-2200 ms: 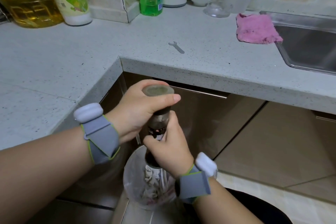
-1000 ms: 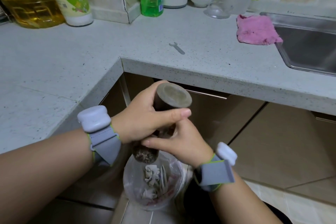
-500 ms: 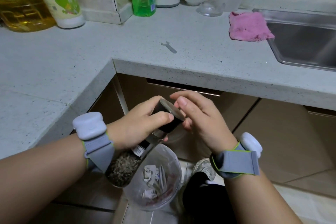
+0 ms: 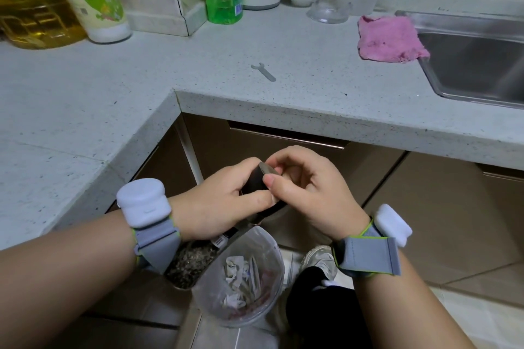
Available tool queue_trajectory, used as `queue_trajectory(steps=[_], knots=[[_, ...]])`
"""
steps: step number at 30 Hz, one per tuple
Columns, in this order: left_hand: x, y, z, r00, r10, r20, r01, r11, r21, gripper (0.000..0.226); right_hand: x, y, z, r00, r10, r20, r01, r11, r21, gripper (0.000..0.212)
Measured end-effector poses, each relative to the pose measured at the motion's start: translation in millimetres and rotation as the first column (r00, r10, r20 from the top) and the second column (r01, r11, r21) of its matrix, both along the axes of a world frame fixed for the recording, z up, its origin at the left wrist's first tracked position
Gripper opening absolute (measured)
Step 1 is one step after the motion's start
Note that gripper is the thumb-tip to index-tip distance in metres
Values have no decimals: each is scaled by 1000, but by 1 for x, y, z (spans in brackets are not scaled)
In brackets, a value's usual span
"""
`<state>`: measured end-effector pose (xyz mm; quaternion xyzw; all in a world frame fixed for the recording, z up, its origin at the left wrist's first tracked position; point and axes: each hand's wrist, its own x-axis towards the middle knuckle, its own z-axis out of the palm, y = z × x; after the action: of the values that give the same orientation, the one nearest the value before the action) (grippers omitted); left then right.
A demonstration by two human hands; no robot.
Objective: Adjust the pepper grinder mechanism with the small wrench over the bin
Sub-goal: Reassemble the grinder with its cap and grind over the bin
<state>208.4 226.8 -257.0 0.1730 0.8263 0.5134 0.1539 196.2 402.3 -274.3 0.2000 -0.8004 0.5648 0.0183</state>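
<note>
I see the pepper grinder (image 4: 195,259) tilted over the bin (image 4: 241,277), its long axis running from the peppercorn-filled glass end at near left up to the dark grinding head (image 4: 255,182) at far right. My left hand (image 4: 218,201) wraps the neck, fingers curled around it. My right hand (image 4: 309,192) meets the head from the right, thumb and fingertips pinching its rim. The small wrench (image 4: 263,71) lies flat on the countertop (image 4: 283,99), well apart from both hands and beyond the counter edge; I judge the right hand the nearer one to fetch it. The mechanism face is hidden behind my fingers, so I cannot tell its nut or setting.
</note>
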Motion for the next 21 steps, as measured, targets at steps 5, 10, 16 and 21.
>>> queue_trajectory(steps=[5,10,16,21], knots=[[-1,0,2,996,3,-88,-6,999,-32,57,4,-5,2,992,3,-125,2,999,42,28],[0,0,5,990,-9,-143,1,999,-53,59,6,-9,4,979,2,-203,12,998,67,36],[-1,-1,4,986,-15,-165,-1,996,-93,60,5,-9,3,985,14,-171,1,996,89,31],[-1,0,2,986,-43,-161,28,995,-95,63,4,-7,1,989,48,-140,-34,994,100,29]])
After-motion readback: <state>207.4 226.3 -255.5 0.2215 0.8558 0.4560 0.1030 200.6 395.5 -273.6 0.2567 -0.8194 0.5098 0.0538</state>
